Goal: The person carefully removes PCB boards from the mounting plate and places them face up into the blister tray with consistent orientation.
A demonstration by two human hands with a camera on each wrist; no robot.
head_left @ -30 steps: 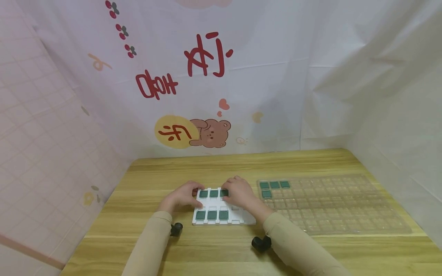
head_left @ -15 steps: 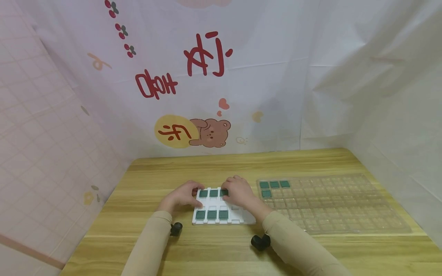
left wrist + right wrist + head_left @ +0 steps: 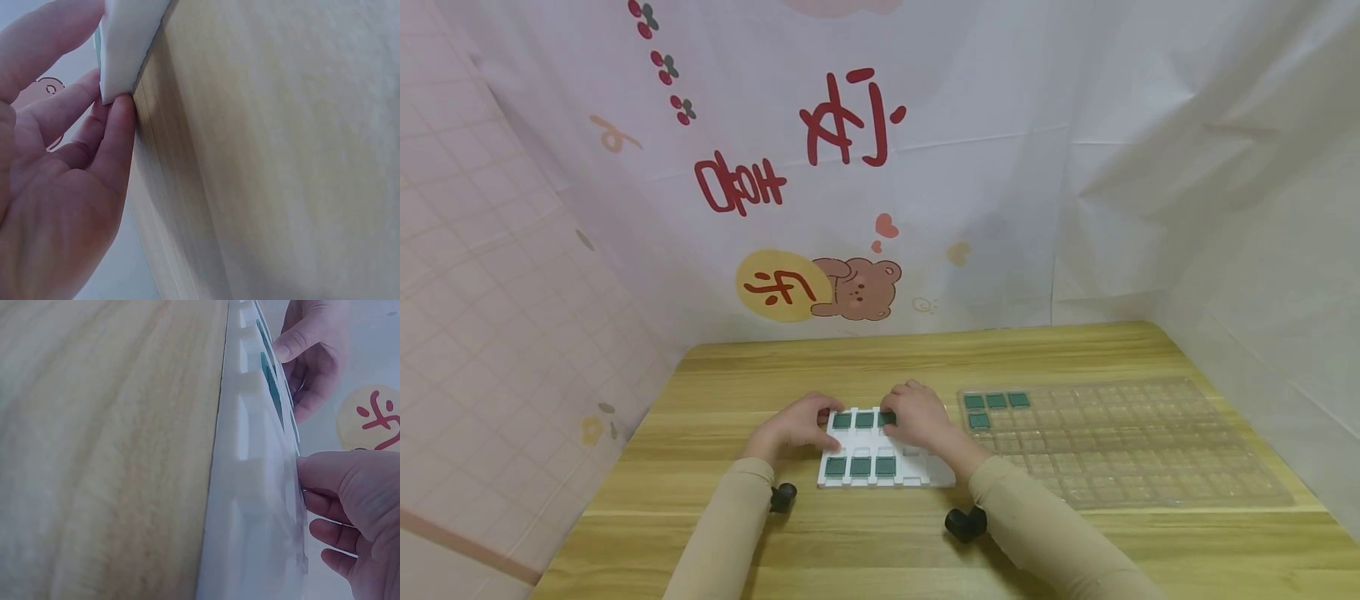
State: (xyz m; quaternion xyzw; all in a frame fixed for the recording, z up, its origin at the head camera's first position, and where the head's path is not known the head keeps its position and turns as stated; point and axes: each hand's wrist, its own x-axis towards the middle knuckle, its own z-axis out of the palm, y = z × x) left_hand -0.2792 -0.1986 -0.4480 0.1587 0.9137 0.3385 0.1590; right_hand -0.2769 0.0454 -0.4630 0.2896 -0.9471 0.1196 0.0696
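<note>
A white foam-like tray (image 3: pixel 940 474) lies on the table in front of me, holding square green chips with pin-like edges. Three of them, such as this green chip (image 3: pixel 861 467), sit in its front row. My left hand (image 3: pixel 797 425) holds the tray's left end, thumb over the top and fingertips against the end face, as the left wrist view shows. At the back row, my right hand (image 3: pixel 920 417) has thumb and fingers at the third green chip (image 3: pixel 885 419), which they partly cover. The right wrist view shows this right hand's (image 3: pixel 369 500) thumb at the tray's top surface.
To the right lies a large clear plastic tray (image 3: pixel 1120 442) with many square pockets. Several green chips (image 3: pixel 996 402) fill pockets in its back left corner. Black wrist cameras (image 3: pixel 966 526) hang below the forearms. A printed cloth (image 3: pixel 985 208) stands behind the wooden table (image 3: pixel 865 542).
Almost nothing differs. Both hands stay at the white tray, and the right forearm has shifted very slightly.
</note>
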